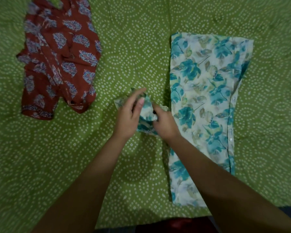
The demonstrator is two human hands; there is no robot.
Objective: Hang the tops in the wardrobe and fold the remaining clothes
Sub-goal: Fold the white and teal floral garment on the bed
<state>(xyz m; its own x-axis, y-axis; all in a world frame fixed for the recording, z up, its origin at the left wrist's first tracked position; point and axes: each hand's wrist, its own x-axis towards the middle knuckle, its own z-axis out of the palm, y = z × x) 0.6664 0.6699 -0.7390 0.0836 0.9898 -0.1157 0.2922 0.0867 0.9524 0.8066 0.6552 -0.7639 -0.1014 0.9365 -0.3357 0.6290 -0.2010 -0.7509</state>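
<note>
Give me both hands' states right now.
Left hand: holding the sleeve.
Right hand: holding the same sleeve.

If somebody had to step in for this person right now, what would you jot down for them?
Left hand and right hand: both hold the sleeve of the white-and-teal floral garment, bunched between them.
That garment's body lies flat and lengthwise on the green bedspread, to the right, its button edge on the far right side.
The rust-red printed garment lies crumpled at upper left, untouched.
Done: floral piece laid out, apparently partly folded.
Left: probably finish the sleeve and that piece, then deal with the red one. No wardrobe or hanger is in view, so whether anything has been hung cannot be told.
</note>
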